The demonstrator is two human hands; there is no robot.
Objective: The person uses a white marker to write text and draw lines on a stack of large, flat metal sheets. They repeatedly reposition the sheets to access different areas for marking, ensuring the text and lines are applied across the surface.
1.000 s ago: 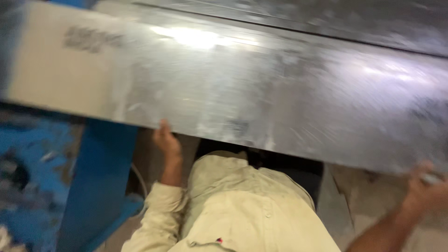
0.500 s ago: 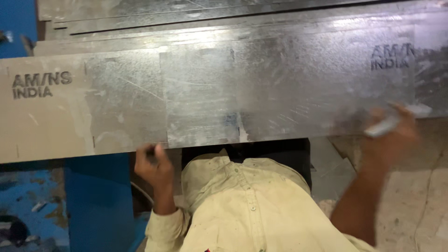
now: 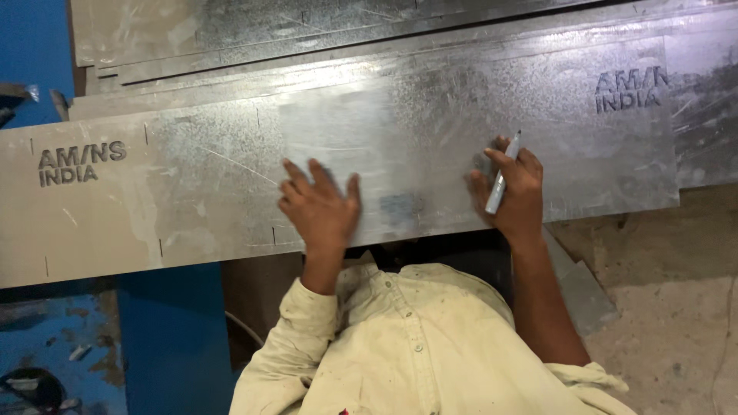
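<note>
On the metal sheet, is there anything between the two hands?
No: in the head view, only bare metal sheet lies between the left hand and the right hand, which holds a marker.

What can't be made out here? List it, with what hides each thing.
1. Head view: the near edge of the metal sheet under the left hand is covered by that hand.
2. Head view: the marker tip's contact with the sheet is too small to tell; the right hand wraps its lower end.
3. Head view: the sheet's ends are cut off by the frame.
4. Head view: what supports the sheets is hidden beneath them.
</note>
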